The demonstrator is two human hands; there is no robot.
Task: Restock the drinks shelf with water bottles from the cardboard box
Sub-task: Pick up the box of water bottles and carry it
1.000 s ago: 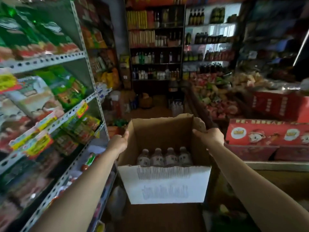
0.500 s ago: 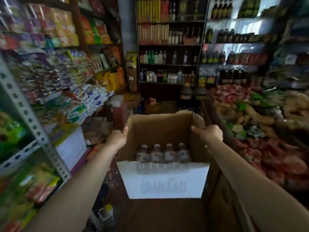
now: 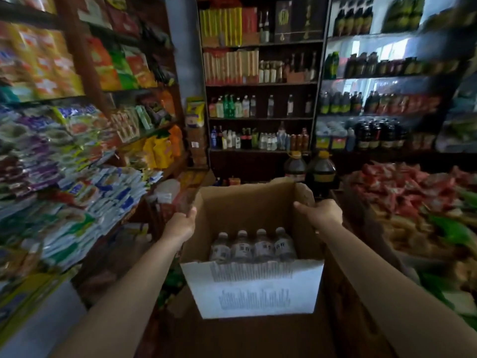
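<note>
I carry an open cardboard box [image 3: 247,208] in front of me, its near flap white with printed lines. My left hand [image 3: 180,224] grips the box's left wall and my right hand [image 3: 320,213] grips its right wall. Several clear water bottles [image 3: 253,245] with white caps stand in a row inside, against the near side. The dark drinks shelf [image 3: 260,118] with rows of bottles stands straight ahead, beyond the box.
Racks of snack packets [image 3: 77,164] line the left side of the narrow aisle. A bin of red packets [image 3: 402,187] and other goods sits on the right. Two large oil jugs [image 3: 309,166] stand on the floor below the drinks shelf.
I have walked forward down the aisle with the box; the drinks shelf ahead is nearer and larger. Both hands keep the same hold on the box walls.
</note>
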